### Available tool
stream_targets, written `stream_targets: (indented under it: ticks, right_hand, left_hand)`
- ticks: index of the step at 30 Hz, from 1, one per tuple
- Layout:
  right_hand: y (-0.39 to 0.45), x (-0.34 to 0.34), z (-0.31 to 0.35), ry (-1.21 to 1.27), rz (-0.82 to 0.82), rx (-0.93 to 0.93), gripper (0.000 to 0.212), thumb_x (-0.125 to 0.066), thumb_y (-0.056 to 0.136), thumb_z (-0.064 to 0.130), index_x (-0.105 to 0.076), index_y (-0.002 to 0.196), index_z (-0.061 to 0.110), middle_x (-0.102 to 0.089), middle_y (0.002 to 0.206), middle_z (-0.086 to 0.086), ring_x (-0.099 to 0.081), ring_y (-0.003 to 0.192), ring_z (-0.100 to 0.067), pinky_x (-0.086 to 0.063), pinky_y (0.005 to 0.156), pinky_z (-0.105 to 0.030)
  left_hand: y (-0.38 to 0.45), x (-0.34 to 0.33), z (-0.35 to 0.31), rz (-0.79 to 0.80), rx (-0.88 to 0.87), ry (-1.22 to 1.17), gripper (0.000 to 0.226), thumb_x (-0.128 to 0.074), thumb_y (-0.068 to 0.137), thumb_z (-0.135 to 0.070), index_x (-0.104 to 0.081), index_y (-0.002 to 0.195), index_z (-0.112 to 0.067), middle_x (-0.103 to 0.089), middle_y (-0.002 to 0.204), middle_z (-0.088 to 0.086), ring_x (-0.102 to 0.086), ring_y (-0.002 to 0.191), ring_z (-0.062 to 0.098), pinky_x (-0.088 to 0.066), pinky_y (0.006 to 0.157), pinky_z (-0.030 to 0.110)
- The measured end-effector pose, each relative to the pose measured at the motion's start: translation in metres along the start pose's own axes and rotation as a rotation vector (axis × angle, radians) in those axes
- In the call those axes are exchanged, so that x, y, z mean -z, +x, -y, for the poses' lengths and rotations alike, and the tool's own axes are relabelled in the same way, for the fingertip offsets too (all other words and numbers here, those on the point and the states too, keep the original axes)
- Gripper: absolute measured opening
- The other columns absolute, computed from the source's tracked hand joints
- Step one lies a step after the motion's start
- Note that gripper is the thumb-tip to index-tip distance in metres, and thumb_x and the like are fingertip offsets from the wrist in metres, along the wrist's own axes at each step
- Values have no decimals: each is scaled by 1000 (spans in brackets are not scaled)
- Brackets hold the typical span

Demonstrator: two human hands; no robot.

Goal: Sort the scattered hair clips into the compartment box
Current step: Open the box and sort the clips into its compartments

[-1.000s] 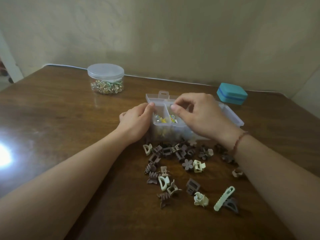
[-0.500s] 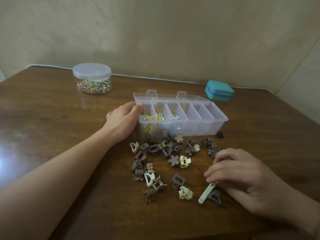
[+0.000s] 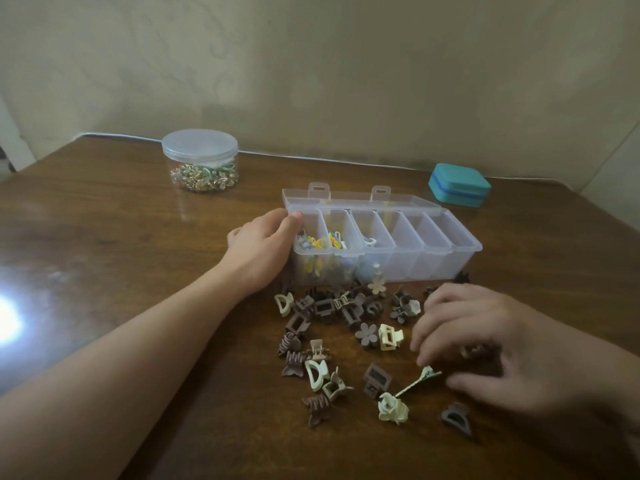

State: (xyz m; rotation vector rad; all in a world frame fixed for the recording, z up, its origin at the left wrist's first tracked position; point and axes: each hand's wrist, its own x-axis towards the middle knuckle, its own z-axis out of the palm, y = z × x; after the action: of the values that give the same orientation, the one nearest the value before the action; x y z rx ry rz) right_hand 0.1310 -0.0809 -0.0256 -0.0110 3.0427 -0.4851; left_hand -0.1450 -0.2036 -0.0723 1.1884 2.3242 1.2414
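Lifted since half a sec ago: long pale-green clip [image 3: 417, 382], one end off table [image 3: 104, 237], pinched by right hand [image 3: 491, 344]. Left hand [image 3: 258, 251], fingers relaxed, resting vs left end of clear compartment box [image 3: 460, 252]. Scattered brown and cream claw clips [image 3: 329, 313] near-side of box.
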Motion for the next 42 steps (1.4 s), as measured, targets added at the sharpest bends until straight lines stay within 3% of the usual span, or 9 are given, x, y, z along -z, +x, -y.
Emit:
stream_targets:
  ticks: [8,17,20,24,27,30,33,37,42]
  right_hand:
    - [3,-12,-7,-34,-176,67,11,-66,83,34,-69,92,40,-64,96,27,-58,101,-6,-47,83,-26]
    - [91,20,-14,175,-793,-282,11,-71,82,15,-68,79,25,-66,77,11,-59,73,-5,-50,61,-15]
    - [114,3,-18,1,-672,-339,9,-60,88,33,-67,82,30,-65,79,14,-58,77,-4,-53,75,-29]
    - [107,-2,-20,-168,-682,-216,40,-43,92,52,-72,85,26,-69,85,10,-56,92,-14,-44,86,-48]
    - [85,13,-19,-118,-766,-90,22,-57,89,41,-70,87,23,-68,83,11,-58,85,-7,-48,78,-31]
    - [66,22,-2,37,-546,107,10,-61,85,34,-67,89,27,-63,78,20,-59,68,0,-44,57,-11]
    - [65,17,9,-65,-293,156,17,-64,83,48,-69,86,33,-64,74,19,-59,66,4,-43,58,-9]
    - [72,0,16,-261,-91,169,24,-59,79,61,-60,85,38,-62,75,19,-57,68,2,-42,57,-21]
    - [71,5,8,-189,-160,227,10,-62,84,46,-63,90,38,-64,83,20,-60,74,2,-50,62,-21]
  left_hand:
    - [1,0,-1,-4,-15,-15,65,-20,88,-55,-66,109,-13,-69,111,6,-56,105,21,-32,110,52]
    - [1,0,1,4,-11,-16,67,-20,88,-55,-65,109,-10,-70,109,7,-59,105,21,-32,110,53]
    - [1,1,2,4,-4,-23,66,-21,88,-55,-66,109,-11,-70,109,6,-60,104,19,-32,111,52]
    - [1,-1,1,4,10,-29,61,-23,88,-54,-67,107,-17,-70,108,1,-59,108,19,-32,111,52]
    - [2,-1,-2,8,37,-72,55,-29,85,-53,-69,103,-21,-71,108,0,-60,110,22,-36,110,51]
    - [5,1,-1,-39,98,-176,41,-42,90,-45,-73,97,-20,-72,104,1,-63,105,21,-47,100,45]
    - [8,6,3,-123,138,-250,30,-47,97,-29,-75,94,-18,-73,101,0,-64,101,16,-48,89,31]
    - [9,10,5,-107,165,-294,33,-50,87,-38,-77,92,-20,-75,101,0,-66,101,16,-48,94,36]
    - [8,10,3,-16,72,-249,27,-49,97,-17,-75,95,-24,-75,93,-18,-66,87,-4,-43,72,20]
